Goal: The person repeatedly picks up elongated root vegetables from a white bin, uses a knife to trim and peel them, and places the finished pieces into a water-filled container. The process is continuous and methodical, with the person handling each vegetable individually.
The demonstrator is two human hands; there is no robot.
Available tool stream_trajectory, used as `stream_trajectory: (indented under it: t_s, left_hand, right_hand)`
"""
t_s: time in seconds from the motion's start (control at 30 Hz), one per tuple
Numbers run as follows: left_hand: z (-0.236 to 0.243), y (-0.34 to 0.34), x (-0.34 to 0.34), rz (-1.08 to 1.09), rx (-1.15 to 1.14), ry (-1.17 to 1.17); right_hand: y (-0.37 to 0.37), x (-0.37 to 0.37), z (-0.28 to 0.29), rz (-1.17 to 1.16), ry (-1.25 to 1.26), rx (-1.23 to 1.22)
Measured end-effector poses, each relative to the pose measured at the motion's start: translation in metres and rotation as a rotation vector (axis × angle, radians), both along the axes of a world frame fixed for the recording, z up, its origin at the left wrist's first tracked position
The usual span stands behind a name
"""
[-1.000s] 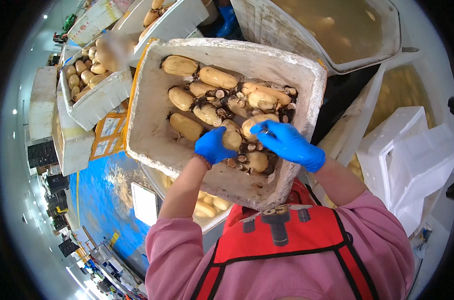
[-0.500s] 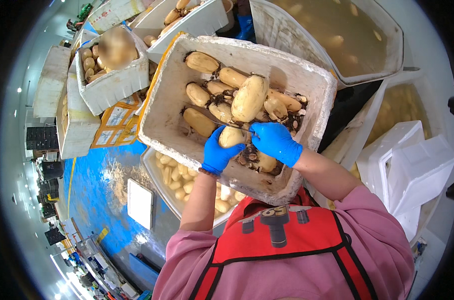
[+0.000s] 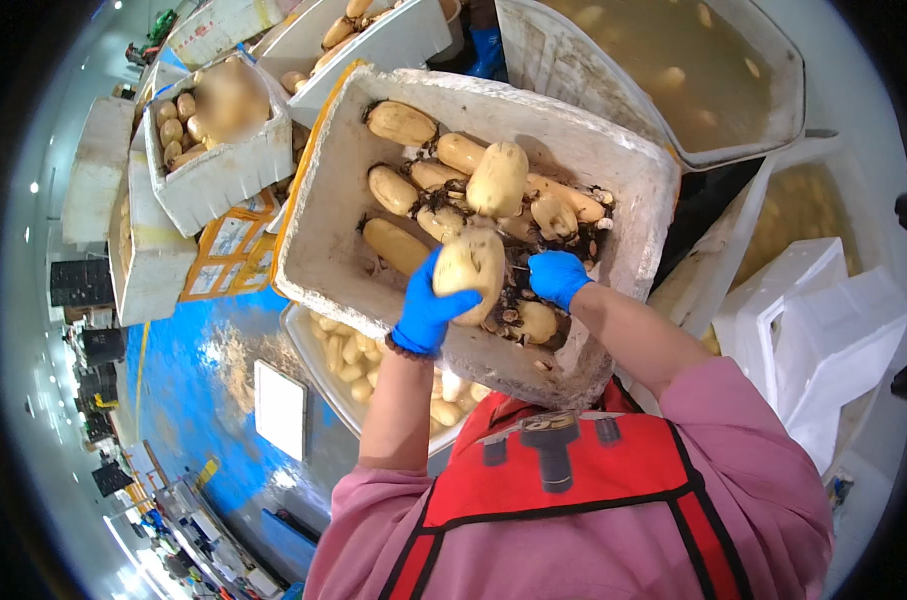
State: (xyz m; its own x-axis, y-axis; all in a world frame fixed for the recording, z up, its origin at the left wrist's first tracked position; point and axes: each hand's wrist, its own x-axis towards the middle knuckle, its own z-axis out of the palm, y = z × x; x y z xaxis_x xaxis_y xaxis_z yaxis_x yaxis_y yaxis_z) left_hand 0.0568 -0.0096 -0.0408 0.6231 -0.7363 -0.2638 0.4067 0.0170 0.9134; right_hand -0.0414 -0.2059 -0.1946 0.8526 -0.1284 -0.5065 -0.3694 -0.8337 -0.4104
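My left hand point(image 3: 426, 303), in a blue glove, grips a thick, pale yellow lotus root segment point(image 3: 471, 270) and holds it above a white foam box point(image 3: 319, 225). To its right, my gloved right hand point(image 3: 559, 277) is closed around a knife, of which only a thin bit of metal shows beside the fingers. Inside the box lie several lotus root segments with dark, ragged ends, among them a large upright one point(image 3: 499, 180) just beyond my left hand. Dark trimmings point(image 3: 509, 300) and sliced-off bits are scattered between them.
Under the box's near left side stands a tub point(image 3: 299, 320) full of peeled lotus roots. A smaller foam box point(image 3: 214, 180) of roots is at the far left. A tub of murky water point(image 3: 704, 90) stands far right, and white foam pieces point(image 3: 809, 320) lie at the right.
The lotus root in my left hand has come up and now stands more upright. My right hand has moved slightly right, away from it, and the knife blade no longer lies across the root.
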Motion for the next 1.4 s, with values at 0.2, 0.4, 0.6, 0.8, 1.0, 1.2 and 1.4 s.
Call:
stream_trajectory:
  t_s: [0.2, 0.4, 0.6, 0.8, 1.0, 1.2, 1.4]
  left_hand:
    - [0.032, -0.019, 0.012, 0.026, 0.154, -0.635]
    - [0.04, -0.025, 0.01, -0.039, 0.466, -1.552]
    - [0.035, -0.025, -0.008, 0.337, 0.409, -1.257]
    - [-0.042, -0.043, -0.024, 0.482, -0.43, 0.425]
    - [-0.023, -0.054, -0.017, 0.507, -0.443, 0.592]
    - [-0.021, -0.06, -0.023, 0.488, -0.448, 0.554]
    - [-0.014, -0.051, -0.01, 0.44, -0.256, 0.183]
  right_hand:
    - [0.003, 0.023, 0.06, -0.434, -0.22, 0.73]
    - [0.002, 0.032, 0.171, -0.642, -0.217, 1.19]
    - [0.004, 0.023, 0.142, -0.873, -0.257, 1.423]
    - [0.036, 0.02, 0.166, -0.841, -0.488, 1.247]
    - [0.051, 0.006, 0.147, -0.814, -0.688, 1.228]
    - [0.041, -0.002, 0.144, -0.779, -0.678, 1.254]
    - [-0.014, 0.0, 0.133, -0.52, -0.81, 0.572]
